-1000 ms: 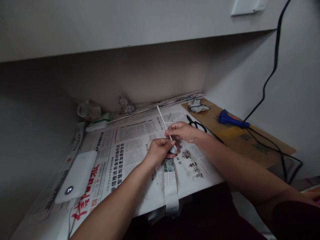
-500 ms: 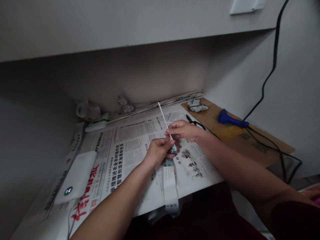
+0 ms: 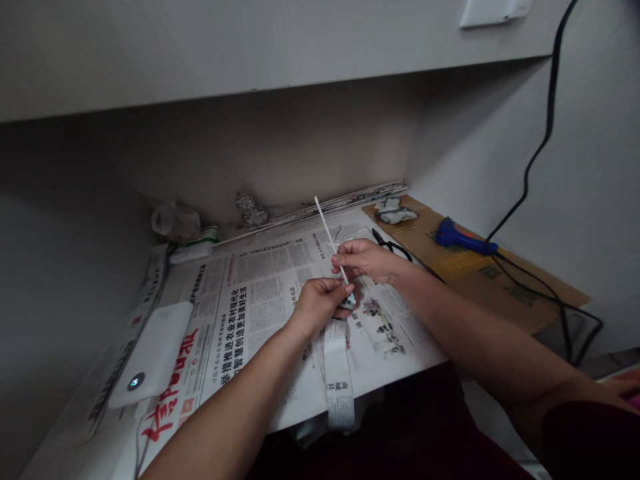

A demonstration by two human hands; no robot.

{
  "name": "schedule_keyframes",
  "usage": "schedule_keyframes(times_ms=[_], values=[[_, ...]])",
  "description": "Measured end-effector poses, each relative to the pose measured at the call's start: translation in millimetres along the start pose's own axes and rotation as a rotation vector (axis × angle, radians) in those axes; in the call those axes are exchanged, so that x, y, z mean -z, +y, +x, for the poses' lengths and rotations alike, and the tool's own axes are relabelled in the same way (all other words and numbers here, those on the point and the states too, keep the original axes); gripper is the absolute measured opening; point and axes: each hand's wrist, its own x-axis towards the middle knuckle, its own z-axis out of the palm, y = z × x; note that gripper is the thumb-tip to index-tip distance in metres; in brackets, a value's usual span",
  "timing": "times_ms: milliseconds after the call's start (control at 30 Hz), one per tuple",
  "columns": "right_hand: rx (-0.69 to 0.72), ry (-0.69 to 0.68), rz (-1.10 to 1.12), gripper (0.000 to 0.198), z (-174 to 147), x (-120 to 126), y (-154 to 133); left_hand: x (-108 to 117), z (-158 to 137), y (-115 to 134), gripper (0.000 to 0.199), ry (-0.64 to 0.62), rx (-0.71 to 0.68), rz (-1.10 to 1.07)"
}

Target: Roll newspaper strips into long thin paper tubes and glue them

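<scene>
Between the fingertips of my right hand (image 3: 363, 260) is a thin white rolled paper stick (image 3: 325, 225), its free end slanting up and to the left. Just below, my left hand (image 3: 323, 300) is closed on a strip of newspaper (image 3: 339, 373) where it meets the lower end of the stick. A printed grey-green part of the strip shows under my left fingertips. From there the strip's tail runs toward me and hangs over the table's front edge. Both hands are just above the newspaper sheet (image 3: 265, 267) covering the table.
Black-handled scissors (image 3: 393, 245) lie beyond my right hand. On cardboard (image 3: 525, 287) at right rests a blue glue gun (image 3: 465, 237) with a black cord. A bundle of paper sticks (image 3: 350, 197) lines the back. A white power bank (image 3: 153, 353) is at left.
The paper stick's free end has risen slightly and shifted a little left. The strip's hanging tail has shifted and its printed part is drawn further into my left hand.
</scene>
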Motion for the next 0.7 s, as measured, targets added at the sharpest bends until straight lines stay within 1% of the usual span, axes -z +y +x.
schedule_keyframes(times_ms=[100,133,167,267,300,433,467,633,700], values=[[-0.013,-0.111,-0.048,0.026,-0.9,1.8,-0.7,0.8,1.2,-0.6,0.033,0.035,-0.006,-0.018],[-0.011,-0.121,-0.057,0.025,-0.9,2.2,-0.5,1.1,1.4,-0.8,0.033,0.040,-0.005,-0.018],[-0.005,-0.105,-0.060,0.024,-0.6,2.2,-0.1,1.2,1.4,-1.0,0.033,0.039,-0.002,-0.015],[0.018,0.003,-0.043,0.026,0.6,0.2,1.5,1.6,0.8,-1.2,0.032,0.031,0.000,-0.004],[0.017,0.006,-0.038,0.026,0.7,-0.5,1.7,1.6,0.6,-1.1,0.032,0.028,-0.003,-0.005],[-0.022,-0.121,-0.027,0.029,-1.0,-2.0,0.5,1.4,0.3,-0.3,0.032,0.026,-0.001,-0.012],[-0.029,-0.132,-0.021,0.029,-1.3,-2.1,0.2,1.2,0.4,-0.2,0.033,0.025,0.005,-0.009],[-0.013,-0.016,0.015,0.027,-1.5,-2.4,-0.8,0.1,0.3,0.3,0.033,0.017,0.024,-0.002],[-0.015,-0.028,0.022,0.027,-2.0,-2.1,-1.3,0.0,-0.1,0.4,0.033,0.016,0.023,-0.009]])
